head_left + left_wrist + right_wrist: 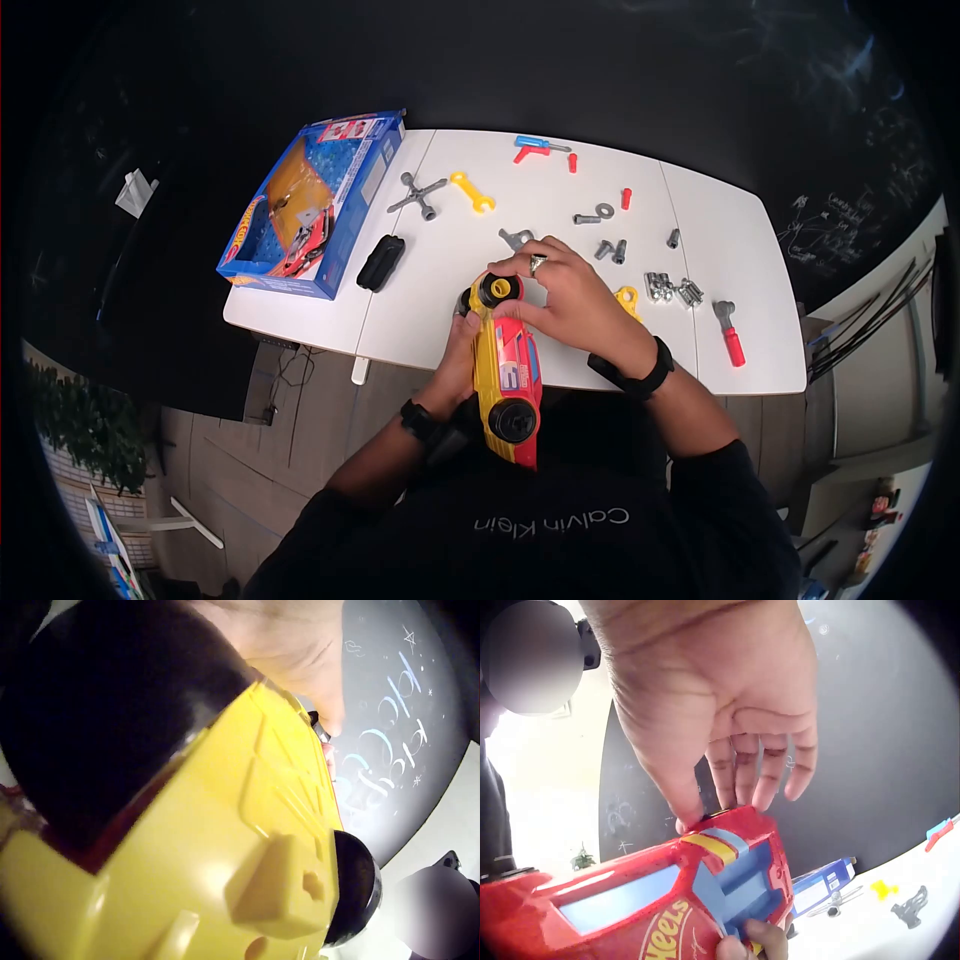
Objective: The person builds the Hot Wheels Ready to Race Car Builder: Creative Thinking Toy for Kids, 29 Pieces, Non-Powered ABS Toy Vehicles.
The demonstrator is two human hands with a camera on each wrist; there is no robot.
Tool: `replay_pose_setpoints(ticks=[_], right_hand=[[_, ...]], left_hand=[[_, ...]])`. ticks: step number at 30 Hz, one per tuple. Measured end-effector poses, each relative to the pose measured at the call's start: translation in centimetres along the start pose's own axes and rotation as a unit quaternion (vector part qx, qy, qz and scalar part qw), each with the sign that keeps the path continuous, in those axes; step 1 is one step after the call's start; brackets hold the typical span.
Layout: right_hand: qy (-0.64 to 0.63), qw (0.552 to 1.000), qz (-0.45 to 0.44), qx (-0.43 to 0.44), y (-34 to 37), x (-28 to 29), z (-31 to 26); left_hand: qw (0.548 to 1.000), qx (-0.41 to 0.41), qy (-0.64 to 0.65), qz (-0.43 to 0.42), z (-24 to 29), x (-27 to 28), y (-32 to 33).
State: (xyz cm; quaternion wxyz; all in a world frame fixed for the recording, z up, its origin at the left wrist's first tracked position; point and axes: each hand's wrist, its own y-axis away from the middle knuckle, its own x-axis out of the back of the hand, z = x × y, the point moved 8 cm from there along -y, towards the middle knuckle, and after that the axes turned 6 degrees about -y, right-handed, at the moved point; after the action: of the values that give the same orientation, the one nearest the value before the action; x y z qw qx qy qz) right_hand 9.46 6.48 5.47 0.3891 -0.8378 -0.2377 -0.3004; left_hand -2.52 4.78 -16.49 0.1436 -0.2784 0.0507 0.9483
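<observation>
A red and yellow toy car is held on its side over the table's near edge. My left hand grips it along the yellow underside, and in the right wrist view left fingertips curl at a blue window opening. My right hand pinches the black wheel at the far end between thumb and fingers; a yellow hub shows in its middle. The other wheel sits at the near end. The yellow underside fills much of the left wrist view.
On the white table lie a blue toy box, black case, grey cross wrench, yellow wrench, toy drill, grey washer, several bolts, silver pieces and a red-handled tool.
</observation>
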Motion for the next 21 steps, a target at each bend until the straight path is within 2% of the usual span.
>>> replay_pose_setpoints(ticks=[3,5,6,8,10,12,13,15,20,21], right_hand=[[-0.013,1.0,0.01,-0.006,0.6,0.3,0.4],[-0.079,0.995,-0.046,-0.051,0.6,0.9,0.4],[-0.076,0.995,-0.041,-0.054,0.5,1.8,1.5],[-0.072,0.98,-0.011,-0.186,0.4,4.9,7.7],[0.075,0.952,0.019,-0.295,0.8,8.1,14.9],[0.22,0.93,-0.014,-0.294,1.7,9.6,22.5],[0.223,0.93,-0.011,-0.292,2.0,9.7,25.0],[0.204,0.93,-0.063,-0.299,2.6,8.6,29.1],[0.206,0.939,-0.094,-0.261,2.9,7.1,33.0],[0.185,0.935,-0.088,-0.289,3.0,7.0,33.7]], left_hand=[[0.999,0.031,0.032,0.007,-1.7,1.1,-0.3],[0.999,0.037,0.022,-0.026,-1.4,0.7,-0.3],[0.998,0.041,0.021,-0.031,-1.6,0.7,-0.5],[0.999,0.04,0.003,-0.01,-1.9,1.3,-0.9],[0.999,0.046,-0.013,-0.001,-1.9,1.3,-0.9],[0.997,0.071,-0.016,0.033,-3.3,2.7,-1.2],[0.997,0.068,-0.017,0.03,-3.2,2.6,-1.2],[0.997,0.072,-0.009,0.028,-3.0,2.2,-1.0],[0.994,0.1,0.034,0.018,-2.3,0.8,-0.6],[0.993,0.109,0.046,0.006,-2.2,0.3,-0.4]])
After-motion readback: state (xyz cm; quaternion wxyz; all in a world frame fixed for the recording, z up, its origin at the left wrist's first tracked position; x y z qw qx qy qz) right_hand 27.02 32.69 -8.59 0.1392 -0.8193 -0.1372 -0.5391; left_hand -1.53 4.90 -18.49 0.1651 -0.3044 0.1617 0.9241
